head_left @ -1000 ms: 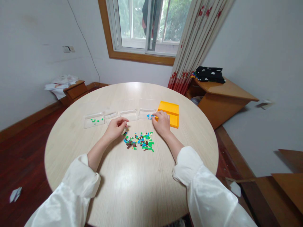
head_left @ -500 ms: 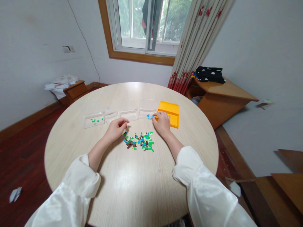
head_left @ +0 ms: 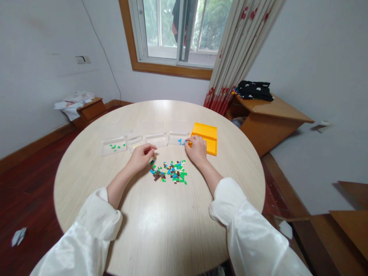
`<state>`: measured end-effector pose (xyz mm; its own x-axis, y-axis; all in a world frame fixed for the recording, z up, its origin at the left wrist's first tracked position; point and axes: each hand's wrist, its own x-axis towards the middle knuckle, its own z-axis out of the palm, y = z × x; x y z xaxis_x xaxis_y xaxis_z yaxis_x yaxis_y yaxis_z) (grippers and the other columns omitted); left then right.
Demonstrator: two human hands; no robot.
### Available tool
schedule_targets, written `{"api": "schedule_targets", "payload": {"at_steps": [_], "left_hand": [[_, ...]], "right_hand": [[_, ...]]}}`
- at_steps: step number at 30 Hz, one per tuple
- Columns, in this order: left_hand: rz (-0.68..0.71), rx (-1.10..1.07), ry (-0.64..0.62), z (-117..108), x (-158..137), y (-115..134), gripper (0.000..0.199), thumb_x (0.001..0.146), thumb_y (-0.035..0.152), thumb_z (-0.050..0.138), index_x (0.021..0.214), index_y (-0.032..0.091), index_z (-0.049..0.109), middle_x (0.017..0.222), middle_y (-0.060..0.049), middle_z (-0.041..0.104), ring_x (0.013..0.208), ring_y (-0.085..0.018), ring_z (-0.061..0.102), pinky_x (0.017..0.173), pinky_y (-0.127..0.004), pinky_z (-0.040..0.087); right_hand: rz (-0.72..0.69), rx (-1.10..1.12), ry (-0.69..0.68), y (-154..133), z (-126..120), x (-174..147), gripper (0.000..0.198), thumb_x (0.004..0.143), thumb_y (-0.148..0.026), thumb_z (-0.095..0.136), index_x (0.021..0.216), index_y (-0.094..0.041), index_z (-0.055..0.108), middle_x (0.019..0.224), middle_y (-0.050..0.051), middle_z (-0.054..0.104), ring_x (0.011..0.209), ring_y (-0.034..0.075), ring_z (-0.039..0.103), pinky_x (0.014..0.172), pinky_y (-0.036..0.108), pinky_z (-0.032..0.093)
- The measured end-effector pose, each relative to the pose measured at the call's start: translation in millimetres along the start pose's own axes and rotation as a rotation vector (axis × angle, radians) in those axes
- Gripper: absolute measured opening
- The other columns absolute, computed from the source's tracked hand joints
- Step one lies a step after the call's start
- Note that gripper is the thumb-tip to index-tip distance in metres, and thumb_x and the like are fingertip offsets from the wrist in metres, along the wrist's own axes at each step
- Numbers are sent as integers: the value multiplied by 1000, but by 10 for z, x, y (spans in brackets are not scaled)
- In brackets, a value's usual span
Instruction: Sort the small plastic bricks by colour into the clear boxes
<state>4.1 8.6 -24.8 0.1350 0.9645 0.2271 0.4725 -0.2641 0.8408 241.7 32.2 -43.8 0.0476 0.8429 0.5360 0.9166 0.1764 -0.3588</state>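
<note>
Above the left edge of a loose pile of small toy bricks (head_left: 178, 177) is my left hand (head_left: 140, 158), its fingers curled and thumb near the fingertips. The pile mixes green, blue, brown and pale pieces. At the right end of a clear plastic box (head_left: 173, 143) holding a few blue bricks (head_left: 180, 142), my right hand (head_left: 197, 150) has its fingers bent together. Whatever either hand may pinch is too small or hidden. My right hand partly covers a yellow open case (head_left: 204, 130).
More clear boxes stand in a row to the left: one with green bricks (head_left: 114, 147), one with yellow bits partly behind my left hand, and one clear box (head_left: 156, 141) between. All rest on a round wooden table (head_left: 161, 226). A wooden cabinet (head_left: 276, 111) stands beyond its right edge.
</note>
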Motion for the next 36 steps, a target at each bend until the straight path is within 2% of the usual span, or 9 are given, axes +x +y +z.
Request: {"api": "schedule_targets", "payload": {"at_steps": [10, 14, 18, 23, 36], "left_hand": [[13, 96, -23, -27, -10, 30, 24, 72, 28, 48, 82, 15, 65, 64, -2, 61, 57, -14, 52, 59, -27, 42], [8, 166, -70, -69, -14, 42, 22, 72, 29, 52, 82, 15, 65, 65, -1, 61, 52, -12, 49, 56, -26, 41], [-9, 214, -109, -106, -12, 31, 16, 70, 28, 58, 75, 15, 65, 66, -1, 62, 54, -12, 50, 56, -25, 41], [38, 294, -145, -99, -9, 10, 14, 67, 30, 64, 68, 16, 65, 65, -1, 63, 62, -15, 53, 61, -25, 41], [47, 383, -147, -58, 6, -31, 13, 68, 25, 56, 66, 17, 66, 66, -2, 64, 64, -16, 56, 63, -26, 43]], "right_hand": [[15, 18, -9, -26, -16, -5, 19, 84, -20, 53, 90, -19, 71, 94, 10, 65, 93, 26, 53, 80, 38, 35], [13, 26, -8, -24, -17, -5, 19, 84, -20, 52, 89, -19, 70, 94, 10, 65, 92, 26, 53, 80, 38, 35], [14, 26, -18, -23, -17, -3, 18, 84, -21, 53, 90, -19, 70, 94, 9, 65, 93, 26, 52, 80, 37, 35], [23, 16, -36, -32, -24, -3, 18, 85, -22, 53, 90, -19, 70, 95, 9, 65, 94, 26, 53, 80, 37, 35], [20, 42, -44, -37, -15, -2, 18, 85, -22, 52, 89, -20, 69, 95, 9, 65, 95, 25, 53, 81, 37, 35]]}}
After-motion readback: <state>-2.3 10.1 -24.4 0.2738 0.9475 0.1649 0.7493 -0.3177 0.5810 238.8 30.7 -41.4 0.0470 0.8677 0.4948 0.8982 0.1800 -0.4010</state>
